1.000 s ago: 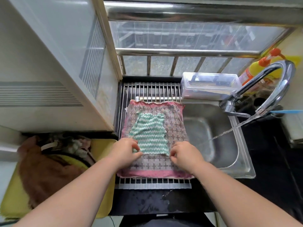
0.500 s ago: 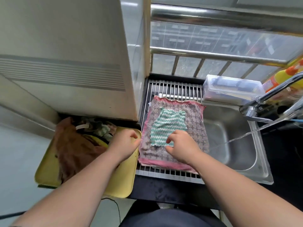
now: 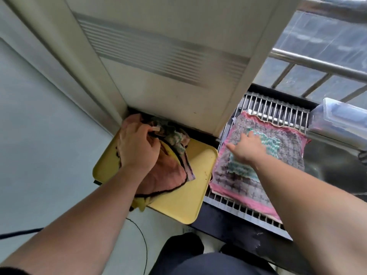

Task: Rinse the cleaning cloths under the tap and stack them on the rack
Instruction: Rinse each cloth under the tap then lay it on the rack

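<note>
Work is part done: two cloths [image 3: 288, 155] lie on the rack [image 3: 278, 112] under your flat right hand [image 3: 246, 150], while your left hand [image 3: 137, 149] grips the pile [image 3: 166, 175] waiting on the tray [image 3: 178, 201].

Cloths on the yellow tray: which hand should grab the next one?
Left. The left hand grips the pile of cloths on the yellow tray; the right hand rests flat on the green cloth on the rack.

Soft daylight comes through the window [image 3: 317, 36] beyond the right hand [image 3: 246, 149], its glass washed with glare. Shadows are faint, darkest behind the cloth pile [image 3: 166, 173] the left hand [image 3: 137, 149] grips. Slight motion blur throughout; cabinet [image 3: 158, 86] edges above both hands bow
</note>
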